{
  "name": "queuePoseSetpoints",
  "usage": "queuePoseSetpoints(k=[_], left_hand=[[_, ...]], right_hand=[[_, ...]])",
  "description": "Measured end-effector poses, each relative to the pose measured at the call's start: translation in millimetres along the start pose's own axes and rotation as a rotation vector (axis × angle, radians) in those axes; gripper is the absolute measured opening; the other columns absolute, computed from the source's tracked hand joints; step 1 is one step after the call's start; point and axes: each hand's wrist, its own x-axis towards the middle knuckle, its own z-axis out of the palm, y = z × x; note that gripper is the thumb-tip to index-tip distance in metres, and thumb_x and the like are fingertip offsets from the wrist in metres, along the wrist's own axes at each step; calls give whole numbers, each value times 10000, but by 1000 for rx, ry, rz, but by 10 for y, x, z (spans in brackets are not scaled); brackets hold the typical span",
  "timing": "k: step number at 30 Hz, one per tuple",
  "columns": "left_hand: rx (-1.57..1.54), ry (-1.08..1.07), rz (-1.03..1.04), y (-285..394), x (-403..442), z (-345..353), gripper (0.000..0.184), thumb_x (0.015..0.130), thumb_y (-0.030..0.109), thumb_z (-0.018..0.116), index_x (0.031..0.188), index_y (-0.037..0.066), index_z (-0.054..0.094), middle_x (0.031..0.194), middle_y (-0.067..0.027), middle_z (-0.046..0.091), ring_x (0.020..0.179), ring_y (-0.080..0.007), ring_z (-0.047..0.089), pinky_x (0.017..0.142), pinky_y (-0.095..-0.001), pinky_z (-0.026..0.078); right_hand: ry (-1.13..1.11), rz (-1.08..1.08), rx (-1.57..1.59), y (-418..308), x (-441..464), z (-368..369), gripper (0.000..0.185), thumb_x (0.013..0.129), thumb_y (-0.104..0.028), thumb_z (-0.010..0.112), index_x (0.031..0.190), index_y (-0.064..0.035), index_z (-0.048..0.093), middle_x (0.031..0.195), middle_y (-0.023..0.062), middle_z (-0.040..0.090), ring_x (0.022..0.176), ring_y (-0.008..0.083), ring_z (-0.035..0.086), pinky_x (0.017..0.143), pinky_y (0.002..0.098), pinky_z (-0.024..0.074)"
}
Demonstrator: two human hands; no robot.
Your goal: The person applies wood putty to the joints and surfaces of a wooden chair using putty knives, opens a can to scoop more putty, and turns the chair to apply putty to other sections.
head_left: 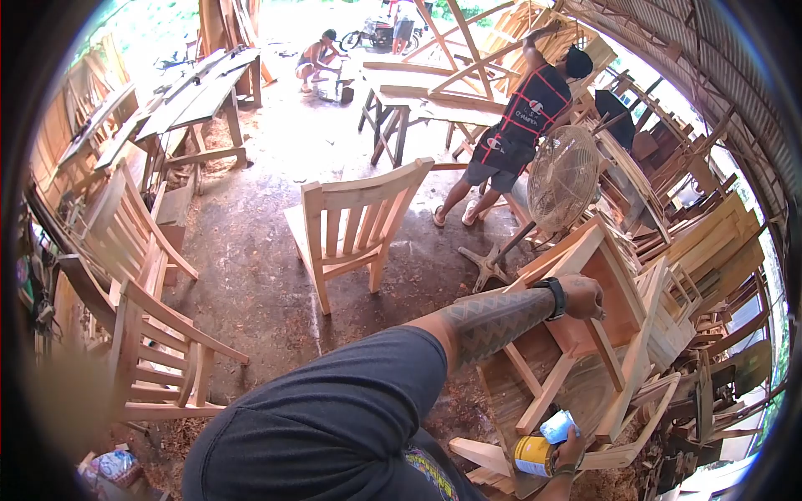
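My left hand [582, 297], with a watch on the wrist, reaches across to the right over a tilted wooden chair [614, 351]. Its fingers are curled closed; what they hold, if anything, is hidden. Low at the right, my right hand [571, 451] is closed around the side of a yellow can [535, 456]. A light blue and white item [556, 427], its kind unclear, sits at the can's top against the fingers. The chair lies with its legs and seat underside showing, just beyond the can.
A slatted wooden chair [359, 217] stands mid-floor, and more chairs [159, 359] are at the left. A pedestal fan [564, 178] stands beside a person [530, 117] working at stacked lumber. Another person [320, 63] crouches at the back. Work tables [200, 92] hold boards.
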Motion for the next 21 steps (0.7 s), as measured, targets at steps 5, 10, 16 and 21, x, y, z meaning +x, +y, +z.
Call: queuePoseSetpoints(k=[5, 10, 16, 21], left_hand=[[-11, -11, 0, 24, -14, -22, 375, 904, 451, 734, 1070, 119, 791, 1072, -123, 765, 1065, -321, 701, 955, -434, 526], [-24, -16, -14, 54, -50, -54, 374, 904, 451, 734, 1071, 121, 791, 1069, -125, 765, 1060, -322, 703, 948, -435, 530], [-13, -14, -7, 40, -36, -43, 373, 906, 451, 731, 1072, 122, 791, 1067, -126, 765, 1061, -322, 704, 949, -435, 529], [-11, -13, 2, 31, -32, -41, 385, 909, 455, 725, 1072, 112, 788, 1068, -124, 766, 1062, -323, 704, 950, -435, 529]], right_hand=[[-17, 24, -6, 6, 8, -13, 369, 1015, -365, 597, 1079, -3, 614, 770, 69, 591, 413, 162, 481, 294, 299, 321], [-50, 60, -41, -62, -33, -49, 411, 1006, -355, 611, 1185, 15, 586, 962, 114, 635, 517, 187, 558, 327, 305, 365], [-31, 57, -47, -96, -53, -21, 377, 1022, -331, 596, 1184, 8, 593, 931, 101, 643, 492, 172, 535, 315, 299, 343], [-42, 12, -35, -26, -17, -25, 390, 1015, -365, 595, 1154, -1, 602, 795, 70, 604, 420, 151, 472, 306, 294, 304]])
